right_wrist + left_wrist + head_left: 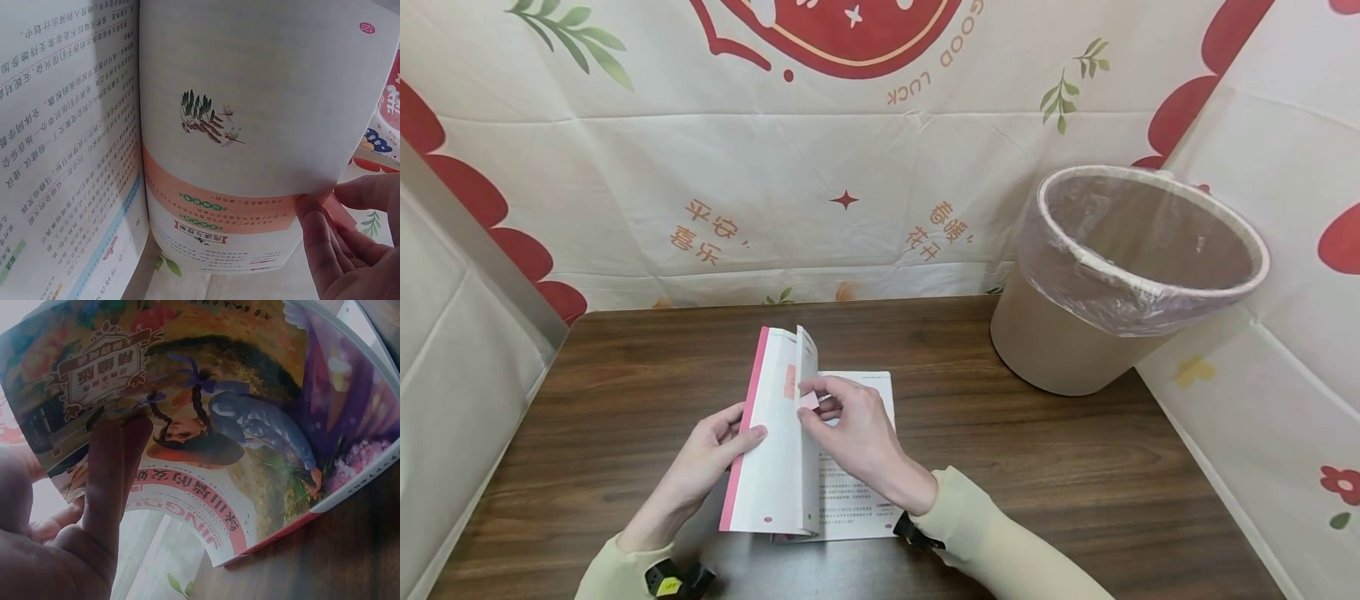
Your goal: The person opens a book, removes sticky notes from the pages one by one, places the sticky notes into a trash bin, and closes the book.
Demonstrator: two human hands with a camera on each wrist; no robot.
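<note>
An open paperback book (775, 450) with a pink edge lies over the table, its left part raised and one page standing up. My left hand (711, 454) grips the left part, thumb on the page and fingers behind. In the left wrist view, the fingers of the left hand (94, 512) lie against the illustrated cover (269, 431). At the edge of the raised page (250, 81), my right hand (857, 425) pinches with thumb and fingers. A small pink slip (809, 402) shows between those fingers; whether it is stuck to the page, I cannot tell.
A beige bin (1060, 342) with a clear plastic liner stands at the table's back right corner. The dark wooden table (1000, 500) meets a printed cloth (805, 158) hung behind it, with more cloth along both sides.
</note>
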